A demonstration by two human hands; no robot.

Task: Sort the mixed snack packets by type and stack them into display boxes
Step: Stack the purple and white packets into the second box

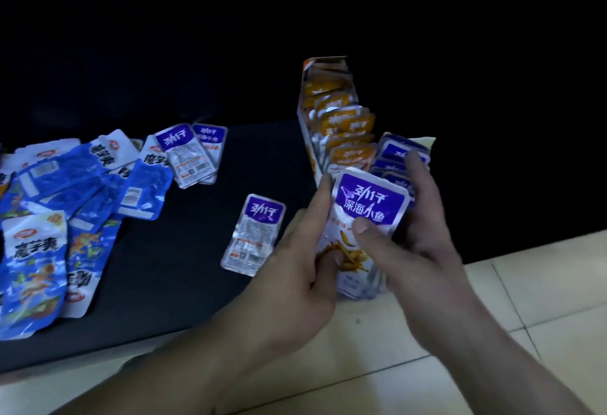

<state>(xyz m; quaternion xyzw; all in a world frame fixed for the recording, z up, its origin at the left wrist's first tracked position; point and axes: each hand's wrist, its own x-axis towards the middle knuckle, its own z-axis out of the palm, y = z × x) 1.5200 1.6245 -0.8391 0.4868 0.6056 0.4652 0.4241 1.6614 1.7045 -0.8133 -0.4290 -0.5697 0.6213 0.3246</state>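
Note:
Both hands hold a stack of purple fish snack packets (pixel 369 206) at the right of a black mat. My left hand (pixel 307 250) grips the stack's left edge, and my right hand (pixel 407 230) presses its thumb on the top packet with fingers curled round the far side. Behind the stack stands a display box (pixel 307 138) filled with orange packets (pixel 345 125), and a row of purple packets (pixel 402 152) sits to its right. One loose purple packet (pixel 254 234) lies back side up on the mat.
Two more purple packets (pixel 192 152) lie further back on the black mat (pixel 197 283). A heap of blue and white konjac packets (pixel 65 204) covers the mat's left side. Pale floor tiles (pixel 542 283) show in front and to the right.

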